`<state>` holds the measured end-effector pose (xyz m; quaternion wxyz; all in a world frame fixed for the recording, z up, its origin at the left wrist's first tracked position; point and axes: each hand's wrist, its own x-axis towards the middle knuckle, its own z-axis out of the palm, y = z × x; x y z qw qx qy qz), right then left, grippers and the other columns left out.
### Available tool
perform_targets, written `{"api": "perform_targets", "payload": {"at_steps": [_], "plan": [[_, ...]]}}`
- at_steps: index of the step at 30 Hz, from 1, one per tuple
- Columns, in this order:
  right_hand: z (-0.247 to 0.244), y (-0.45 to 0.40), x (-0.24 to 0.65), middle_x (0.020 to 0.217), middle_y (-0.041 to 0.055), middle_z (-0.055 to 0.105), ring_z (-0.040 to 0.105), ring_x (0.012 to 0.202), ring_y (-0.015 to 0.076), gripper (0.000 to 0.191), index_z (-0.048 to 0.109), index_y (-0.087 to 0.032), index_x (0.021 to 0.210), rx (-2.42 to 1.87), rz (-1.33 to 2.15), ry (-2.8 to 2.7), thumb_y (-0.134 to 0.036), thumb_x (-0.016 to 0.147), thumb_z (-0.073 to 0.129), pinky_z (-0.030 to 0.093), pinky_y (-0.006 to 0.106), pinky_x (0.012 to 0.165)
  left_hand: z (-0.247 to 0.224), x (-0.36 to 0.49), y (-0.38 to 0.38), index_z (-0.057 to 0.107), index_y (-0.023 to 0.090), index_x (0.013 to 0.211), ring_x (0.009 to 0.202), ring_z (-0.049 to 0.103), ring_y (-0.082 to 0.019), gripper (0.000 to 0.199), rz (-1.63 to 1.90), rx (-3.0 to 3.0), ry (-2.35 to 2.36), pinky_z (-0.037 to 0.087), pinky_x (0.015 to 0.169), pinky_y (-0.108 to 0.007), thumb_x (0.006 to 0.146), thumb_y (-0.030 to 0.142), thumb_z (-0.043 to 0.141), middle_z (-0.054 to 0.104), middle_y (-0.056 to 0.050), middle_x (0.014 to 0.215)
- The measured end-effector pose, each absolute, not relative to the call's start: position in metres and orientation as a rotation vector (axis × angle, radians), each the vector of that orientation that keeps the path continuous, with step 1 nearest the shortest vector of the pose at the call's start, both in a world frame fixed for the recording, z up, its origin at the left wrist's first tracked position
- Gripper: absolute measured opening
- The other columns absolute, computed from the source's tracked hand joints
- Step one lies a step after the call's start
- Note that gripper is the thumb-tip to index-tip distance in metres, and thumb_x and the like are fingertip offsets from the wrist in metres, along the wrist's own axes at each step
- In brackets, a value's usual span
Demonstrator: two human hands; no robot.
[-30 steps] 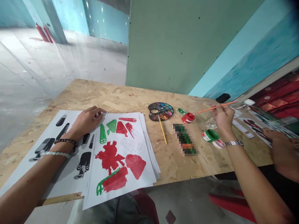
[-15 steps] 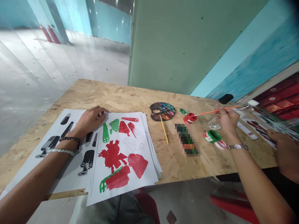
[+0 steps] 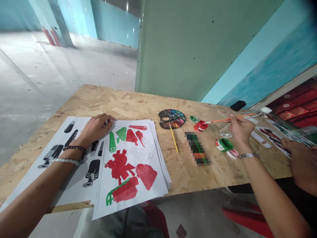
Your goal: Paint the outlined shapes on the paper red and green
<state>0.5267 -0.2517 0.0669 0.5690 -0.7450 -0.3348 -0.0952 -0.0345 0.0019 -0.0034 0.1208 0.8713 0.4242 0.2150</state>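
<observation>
My right hand [image 3: 240,129] pinches an orange-handled paintbrush [image 3: 224,119], its tip in the mouth of a small red paint jar [image 3: 200,126]. On the left, my left hand [image 3: 102,125] lies with fingers loosely bent at the top edge of a sheet of paper [image 3: 156,172] with printed shapes. Several shapes on it are painted red or green; one near the right side is only outlined. Under my left forearm lies another sheet [image 3: 76,181] with black and grey figures. An open green paint jar [image 3: 224,145] stands just left of my right wrist.
A paint-covered palette [image 3: 172,124] and a yellow paintbrush [image 3: 174,138] lie mid-table. Beside them are a green-smeared lid [image 3: 193,118] and a blurred-out dark item [image 3: 196,148]. At right, another person's hand [image 3: 291,145] rests by painted sheets. A clear bottle [image 3: 259,115] lies behind.
The brush tip has dipped a little deeper into the red jar, and my right hand has shifted slightly left. My left hand stays in place.
</observation>
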Motion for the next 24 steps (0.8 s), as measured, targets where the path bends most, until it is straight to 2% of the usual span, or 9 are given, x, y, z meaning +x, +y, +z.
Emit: {"api": "perform_targets", "payload": {"at_steps": [6, 12, 16, 20, 24], "plan": [[0.066, -0.251, 0.515, 0.043, -0.0006, 0.048, 0.031, 0.047, 0.0136, 0.039, 0.068, -0.022, 0.067, -1.727, -0.169, -0.657, -0.051, 0.092, 0.076, 0.021, 0.035, 0.049, -0.004, -0.035, 0.001, 0.080, 0.023, 0.122, 0.093, 0.071, -0.025, 0.051, 0.646, 2.555, 1.243, 0.054, 0.090, -0.036, 0.100, 0.048, 0.041, 0.078, -0.010, 0.121], [0.078, -0.251, 0.508, 0.043, -0.0008, 0.044, 0.031, 0.047, 0.0136, 0.038, 0.067, -0.020, 0.063, -1.709, -0.198, -0.641, -0.041, 0.094, 0.073, 0.021, 0.035, 0.051, -0.003, -0.035, 0.001, 0.080, 0.023, 0.122, 0.096, 0.073, -0.026, 0.050, 0.639, 2.554, 1.249, 0.055, 0.091, -0.037, 0.100, 0.047, 0.042, 0.078, -0.010, 0.121], [0.077, -0.249, 0.489, 0.052, 0.0033, 0.059, 0.036, 0.046, 0.0135, 0.043, 0.061, -0.024, 0.070, -1.632, -0.256, -0.697, -0.057, 0.096, 0.071, 0.027, 0.034, 0.046, -0.004, -0.035, 0.001, 0.080, 0.021, 0.124, 0.098, 0.073, -0.028, 0.053, 0.629, 2.561, 1.234, 0.055, 0.094, -0.040, 0.102, 0.048, 0.040, 0.078, -0.011, 0.122], [0.051, -0.245, 0.454, 0.056, 0.0026, 0.066, 0.045, 0.045, 0.0137, 0.056, 0.071, -0.021, 0.080, -1.627, -0.111, -0.871, -0.076, 0.080, 0.082, 0.037, 0.031, 0.045, -0.003, -0.035, 0.000, 0.079, 0.022, 0.125, 0.101, 0.073, -0.029, 0.053, 0.622, 2.556, 1.235, 0.054, 0.094, -0.040, 0.102, 0.048, 0.040, 0.078, -0.011, 0.122], [0.022, -0.237, 0.429, 0.078, 0.0100, 0.082, 0.051, 0.046, 0.0126, 0.062, 0.075, -0.020, 0.087, -1.626, -0.022, -0.948, -0.082, 0.082, 0.076, 0.045, 0.030, 0.045, 0.000, -0.034, -0.001, 0.079, 0.022, 0.125, 0.101, 0.073, -0.029, 0.053, 0.591, 2.555, 1.248, 0.055, 0.095, -0.040, 0.101, 0.048, 0.039, 0.078, -0.011, 0.122]]}}
